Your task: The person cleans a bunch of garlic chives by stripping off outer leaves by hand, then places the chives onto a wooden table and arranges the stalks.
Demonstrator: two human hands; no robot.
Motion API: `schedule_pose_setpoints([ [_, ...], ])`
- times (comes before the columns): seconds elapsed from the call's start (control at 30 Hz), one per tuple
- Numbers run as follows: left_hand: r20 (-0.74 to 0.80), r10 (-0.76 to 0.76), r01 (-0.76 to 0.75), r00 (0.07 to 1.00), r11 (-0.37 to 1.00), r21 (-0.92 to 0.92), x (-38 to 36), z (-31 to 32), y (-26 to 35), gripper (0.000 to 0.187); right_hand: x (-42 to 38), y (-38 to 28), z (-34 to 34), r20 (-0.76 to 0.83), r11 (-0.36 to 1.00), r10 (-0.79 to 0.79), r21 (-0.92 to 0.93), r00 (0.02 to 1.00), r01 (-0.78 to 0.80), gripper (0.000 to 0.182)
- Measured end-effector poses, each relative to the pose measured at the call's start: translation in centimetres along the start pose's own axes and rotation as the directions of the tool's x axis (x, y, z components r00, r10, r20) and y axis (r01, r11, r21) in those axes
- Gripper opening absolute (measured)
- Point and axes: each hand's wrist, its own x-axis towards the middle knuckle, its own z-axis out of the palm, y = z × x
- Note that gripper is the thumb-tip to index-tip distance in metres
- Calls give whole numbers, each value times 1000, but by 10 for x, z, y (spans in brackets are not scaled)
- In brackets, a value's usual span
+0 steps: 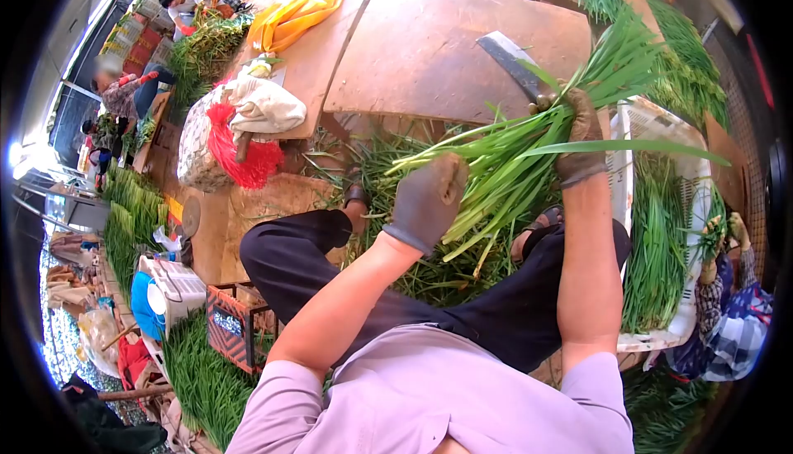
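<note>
Both of my hands wear grey-brown work gloves. My right hand (578,128) is wrapped round a bunch of long green leaves (520,156), whose pale stem ends point left and whose leafy tops fan out to the upper right. My left hand (434,198) is beside the lower left part of the bunch, its fingers curled; what they hold, if anything, is hidden. Beyond the bunch, a wide-bladed knife (512,64) lies on the wooden table (413,53), its handle end close to my right hand.
A white crate (698,264) of green leaves stands on the right, a co-worker (735,313) beyond it. Loose leaves lie below between my legs. Red strings (239,152) and a pale cloth (264,105) sit at the table's left. Other people are at the upper left.
</note>
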Motion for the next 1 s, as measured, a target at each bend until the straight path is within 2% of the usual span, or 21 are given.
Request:
schedule_pose_setpoints([
  [0.03,0,2,-2,1000,1000,0,3,-1,1,6,-1,0,0,0,1000,-2,0,1000,2,16],
  [0.1,-59,-142,124,988,961,-246,8,-8,6,9,-2,0,1,-21,999,-37,-34,999,36,17],
  [0.13,56,-247,249,967,881,-403,9,-19,8,13,-2,0,-1,-21,999,-38,-33,999,37,17],
  [0.17,56,-247,248,967,881,-403,9,-29,13,13,0,0,-2,-28,998,-51,-38,998,50,17],
  [0.23,157,-427,420,890,638,-645,6,-47,24,10,-1,-1,-1,-34,997,-65,-41,997,64,18],
  [0.27,132,-423,379,896,577,-724,1,-49,20,9,-2,-1,-2,-20,997,-69,-35,997,68,17],
  [0.37,161,-477,417,864,500,-759,-9,-56,20,11,-5,-1,1,-18,997,-70,-29,997,69,16],
  [0.43,193,-459,424,867,478,-769,-15,-55,20,14,-6,-2,4,-25,997,-66,-32,998,65,15],
  [0.5,309,-425,472,851,356,-807,-18,-52,24,16,-8,-3,6,-47,999,-5,-44,999,3,14],
  [0.53,377,-489,564,786,318,-762,-19,-50,31,22,-8,-3,5,-47,999,-5,-45,999,3,14],
  [0.57,377,-489,563,787,318,-763,-21,-48,33,22,-7,-2,4,-35,999,9,-35,999,-10,14],
  [0.63,404,-562,671,722,425,-607,-24,-42,31,28,-3,-1,1,-21,999,22,-26,1000,-23,14],
  [0.67,255,-559,583,789,548,-600,-34,-25,17,29,-1,-1,-1,-17,1000,20,-15,1000,-21,14],
  [0.7,255,-559,582,789,549,-600,-34,-25,18,29,0,-1,-2,-13,1000,20,-4,1000,-20,14],
  [0.73,132,-489,502,862,791,-349,-33,-25,19,26,0,-2,-3,-12,1000,20,-3,1000,-20,14],
  [0.77,43,-374,375,927,926,-41,-33,-25,19,24,0,-2,-4,-6,1000,22,-9,1000,-22,14],
  [0.8,42,-375,376,926,926,-40,-33,-24,19,24,0,-2,-4,0,1000,25,-15,1000,-25,15],
  [0.87,-26,-191,192,981,960,203,-33,-17,14,21,-1,-1,-3,-9,1000,13,-15,1000,-14,14],
  [0.9,-28,-191,193,981,960,205,-32,-12,7,21,-2,-1,-2,-19,1000,0,-15,1000,-1,14],
  [0.97,-17,6,-2,1000,983,181,-30,-1,-9,17,-3,-1,-1,-33,1000,3,-31,999,-4,15],
  [1.0,-18,7,-4,1000,983,182,-26,-2,-6,17,-3,-2,0,-49,999,3,-47,999,-6,15],
])
